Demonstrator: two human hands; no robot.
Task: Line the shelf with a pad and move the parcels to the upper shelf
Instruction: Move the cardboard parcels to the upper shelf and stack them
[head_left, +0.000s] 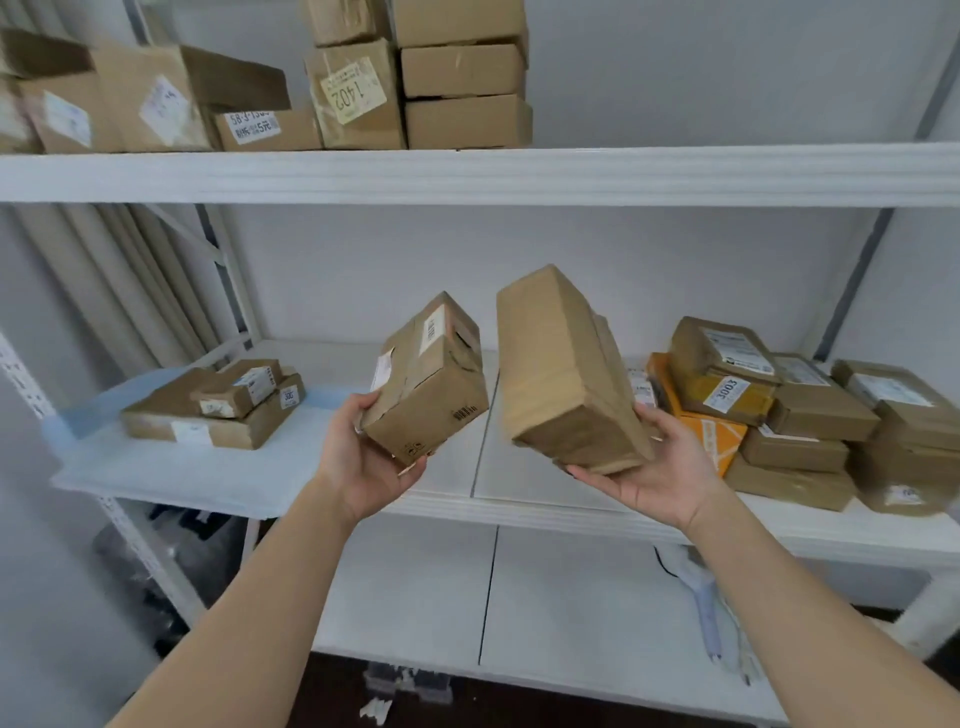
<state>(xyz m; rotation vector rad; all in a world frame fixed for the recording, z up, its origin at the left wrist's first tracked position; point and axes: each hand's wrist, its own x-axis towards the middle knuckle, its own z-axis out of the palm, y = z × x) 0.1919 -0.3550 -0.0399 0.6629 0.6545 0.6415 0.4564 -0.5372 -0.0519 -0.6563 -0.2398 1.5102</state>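
Note:
My left hand (366, 462) grips a small brown cardboard parcel (428, 382) from below, tilted, in front of the middle shelf (519, 512). My right hand (662, 467) holds a longer flat brown parcel (558, 374) by its lower end, leaning up and to the left. Both parcels hang in the air, a narrow gap between them. A white and pale blue pad (171, 467) covers the left part of the middle shelf, with a few small parcels (218, 402) on it. The upper shelf (467, 174) carries several cardboard boxes (462, 78) on its left half.
A pile of several parcels (800, 410), one orange, sits on the right of the middle shelf. The lower shelf (415, 587) has a light cable-like item (711, 618) at its right. Grey uprights frame the rack on the left (228, 280) and right (862, 280).

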